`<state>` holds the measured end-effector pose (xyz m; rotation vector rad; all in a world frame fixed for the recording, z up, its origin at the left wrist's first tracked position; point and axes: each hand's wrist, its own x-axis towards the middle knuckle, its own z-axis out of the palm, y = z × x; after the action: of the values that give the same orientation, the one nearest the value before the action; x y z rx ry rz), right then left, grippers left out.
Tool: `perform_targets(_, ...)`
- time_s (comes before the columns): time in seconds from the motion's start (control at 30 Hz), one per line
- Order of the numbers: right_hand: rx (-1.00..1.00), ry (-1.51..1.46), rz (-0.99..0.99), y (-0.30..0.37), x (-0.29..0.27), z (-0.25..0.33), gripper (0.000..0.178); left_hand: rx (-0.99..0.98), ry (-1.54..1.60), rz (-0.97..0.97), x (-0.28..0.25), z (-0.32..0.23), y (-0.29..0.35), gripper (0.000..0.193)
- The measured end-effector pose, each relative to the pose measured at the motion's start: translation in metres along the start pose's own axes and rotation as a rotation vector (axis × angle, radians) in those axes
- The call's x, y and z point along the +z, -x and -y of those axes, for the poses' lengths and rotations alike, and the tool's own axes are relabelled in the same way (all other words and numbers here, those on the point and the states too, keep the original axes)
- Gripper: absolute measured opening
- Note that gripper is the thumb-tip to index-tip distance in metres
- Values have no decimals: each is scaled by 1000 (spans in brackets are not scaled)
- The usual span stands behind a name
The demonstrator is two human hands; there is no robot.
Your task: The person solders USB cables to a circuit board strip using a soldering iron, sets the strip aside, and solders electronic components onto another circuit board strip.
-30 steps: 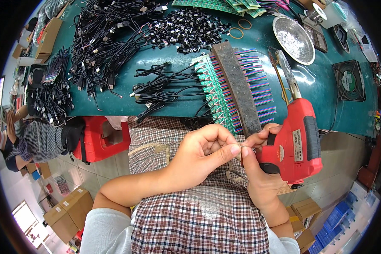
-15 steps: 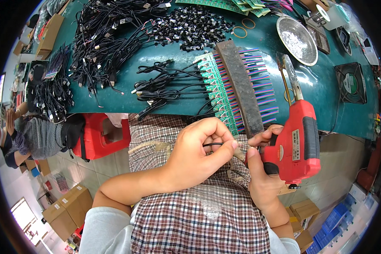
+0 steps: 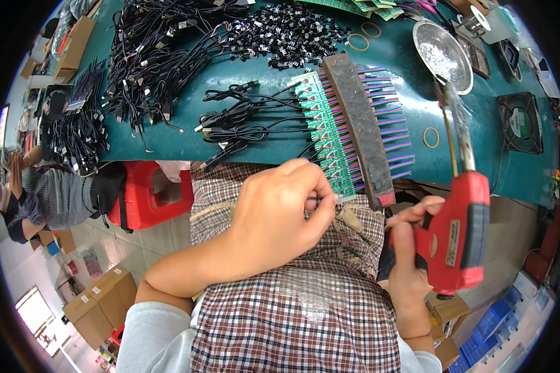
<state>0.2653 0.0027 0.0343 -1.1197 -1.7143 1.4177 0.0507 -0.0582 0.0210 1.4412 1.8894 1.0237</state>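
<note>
My left hand (image 3: 283, 214) is closed in a pinch at the near end of a green circuit board strip (image 3: 325, 140). Between its fingers shows a small piece of black cable (image 3: 313, 199). Several black USB cables (image 3: 249, 129) run leftward from the strip. A heavy dark bar (image 3: 358, 124) lies across the thin coloured wires (image 3: 389, 127) on the strip's right side. My right hand (image 3: 412, 248) grips a red soldering gun (image 3: 457, 233) by its handle. Its long tip points up, close to the near rim of a round metal dish (image 3: 443, 56).
Behind the strip, a heap of small black connectors (image 3: 286, 34) sits beside a big tangle of black cables (image 3: 162, 62). A small fan (image 3: 519, 122) stands at the right, with a rubber band (image 3: 430, 137) nearer. At the left are a red stool (image 3: 140, 199) and another person's arm (image 3: 15, 180).
The soldering gun has moved right and away from my left hand, its tip now nearer the metal dish. My hands have come apart. My left hand has shifted slightly left.
</note>
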Motion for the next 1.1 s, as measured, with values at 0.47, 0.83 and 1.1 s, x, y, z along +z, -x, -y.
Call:
perform_targets(0.47,167,377,146,91,-81,-32,26,-66,-183,9,14,5,-14,18)
perform_targets(0.83,-2,289,217,75,-71,-41,37,-79,-222,56,11,3,-18,19)
perform_targets(1.1,-116,350,181,54,-54,-22,28,-99,-211,72,9,2,-19,19)
